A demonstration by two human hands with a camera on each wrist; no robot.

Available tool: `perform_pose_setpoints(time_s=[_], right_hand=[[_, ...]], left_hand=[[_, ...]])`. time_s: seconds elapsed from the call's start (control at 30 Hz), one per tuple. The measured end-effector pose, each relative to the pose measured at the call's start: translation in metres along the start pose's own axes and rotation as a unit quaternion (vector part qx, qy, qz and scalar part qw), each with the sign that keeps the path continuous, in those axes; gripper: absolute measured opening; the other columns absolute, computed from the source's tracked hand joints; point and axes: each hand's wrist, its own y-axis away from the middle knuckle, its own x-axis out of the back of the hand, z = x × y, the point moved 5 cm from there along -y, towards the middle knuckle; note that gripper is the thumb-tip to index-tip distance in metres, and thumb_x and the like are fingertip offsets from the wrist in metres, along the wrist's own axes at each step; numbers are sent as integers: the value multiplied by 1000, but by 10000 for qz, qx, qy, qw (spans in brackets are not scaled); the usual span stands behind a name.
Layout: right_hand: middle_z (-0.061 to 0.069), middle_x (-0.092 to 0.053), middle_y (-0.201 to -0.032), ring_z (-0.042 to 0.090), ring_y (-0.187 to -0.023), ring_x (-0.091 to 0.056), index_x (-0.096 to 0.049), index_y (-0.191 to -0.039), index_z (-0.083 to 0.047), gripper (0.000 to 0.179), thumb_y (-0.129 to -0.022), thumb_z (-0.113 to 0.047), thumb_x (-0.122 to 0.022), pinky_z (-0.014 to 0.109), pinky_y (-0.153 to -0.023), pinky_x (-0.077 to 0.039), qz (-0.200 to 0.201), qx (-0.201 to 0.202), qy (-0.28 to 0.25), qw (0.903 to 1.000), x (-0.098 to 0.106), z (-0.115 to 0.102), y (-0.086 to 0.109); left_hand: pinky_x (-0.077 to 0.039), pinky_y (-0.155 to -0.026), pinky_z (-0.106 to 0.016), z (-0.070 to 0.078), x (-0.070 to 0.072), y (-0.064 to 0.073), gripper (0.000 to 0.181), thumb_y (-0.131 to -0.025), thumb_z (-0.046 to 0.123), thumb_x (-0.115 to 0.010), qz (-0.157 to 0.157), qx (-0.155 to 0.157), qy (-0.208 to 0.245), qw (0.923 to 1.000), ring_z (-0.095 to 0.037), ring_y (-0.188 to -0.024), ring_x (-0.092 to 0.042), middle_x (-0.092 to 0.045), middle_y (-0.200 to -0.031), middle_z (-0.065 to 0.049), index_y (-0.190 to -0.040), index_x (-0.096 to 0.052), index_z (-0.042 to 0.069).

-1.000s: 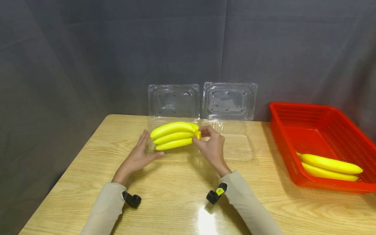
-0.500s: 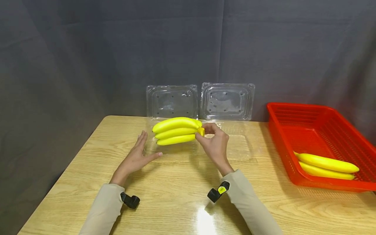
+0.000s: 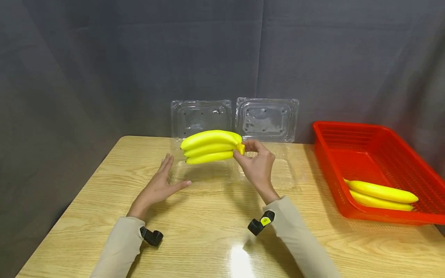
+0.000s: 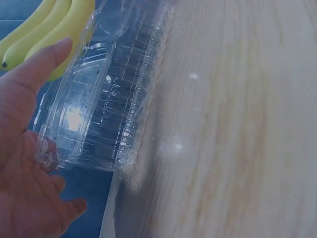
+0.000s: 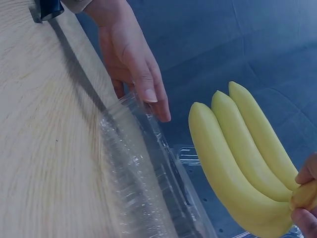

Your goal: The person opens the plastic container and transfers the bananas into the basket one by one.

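Observation:
A bunch of bananas [image 3: 210,146] hangs above the left clear plastic clamshell box [image 3: 201,175], its tips toward the left. My right hand [image 3: 259,164] pinches the bunch by its stem end between thumb and fingers. At the left end of that box, my left hand [image 3: 158,189] is spread with fingers straight, apart from the bananas. In the left wrist view its thumb and fingers lie around the corner of the clear box [image 4: 99,109]; firm contact cannot be told. The right wrist view shows the bananas [image 5: 237,163] raised above the box rim.
A second clear clamshell box [image 3: 283,172] stands open to the right, its lid [image 3: 267,119] upright against the grey curtain [image 3: 194,50]. The left box's lid [image 3: 201,117] is upright too. At the right, a red basket [image 3: 330,162] holds more bananas [image 3: 382,193].
My right hand has lifted the banana bunch up out of the left box and slightly to the right. My left hand has stayed nearly in place beside the box.

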Motion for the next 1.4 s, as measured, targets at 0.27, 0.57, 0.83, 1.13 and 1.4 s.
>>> perform_pose_setpoints(time_s=[0.27, 0.57, 0.83, 1.13, 1.4], right_hand=[[6, -69, -78, 16, -71, -67, -70, -90, -3, 20, -72, -8, -79, 20, -55, -54, -23, 50, -103, 9999, 9, -7, -5], [6, -69, -77, 19, -70, -66, -70, -88, -3, 19, -72, -8, -80, 16, -54, -51, 26, 83, 127, 9999, 29, -6, -7], [5, -69, -77, 21, -71, -66, -71, -87, -3, 20, -70, -7, -81, 13, -55, -49, 84, 7, 269, 9996, 51, 0, -9], [6, -70, -78, 14, -72, -64, -71, -89, -2, 22, -70, -6, -82, 13, -57, -51, 199, -25, 415, 9989, 78, 6, -9], [5, -69, -80, 6, -72, -61, -72, -91, -3, 22, -72, -6, -82, 15, -58, -52, 288, -61, 567, 9980, 104, 9, -8]], left_hand=[[-13, -110, -62, -2, 1, 2, 112, -84, 56, -69, 17, -41, -69, 10000, -35, -145, 4, 11, -160, -6, -155, 2, 6], [-14, -109, -63, -3, 0, 3, 112, -83, 56, -69, 57, -51, -59, 10000, -36, -145, 3, 10, -160, -7, -155, 2, 7], [-14, -109, -63, -5, -2, 4, 112, -83, 55, -70, 79, -59, -73, 9999, -36, -144, 2, 9, -160, -8, -155, 1, 6], [-12, -109, -64, -5, -3, 6, 109, -85, 53, -69, 100, -91, -36, 9999, -37, -144, 2, 9, -160, -12, -155, 0, 3], [-13, -108, -64, -5, -4, 6, 108, -86, 53, -68, 75, -108, 17, 9999, -38, -144, 2, 10, -160, -12, -155, 0, 4]])
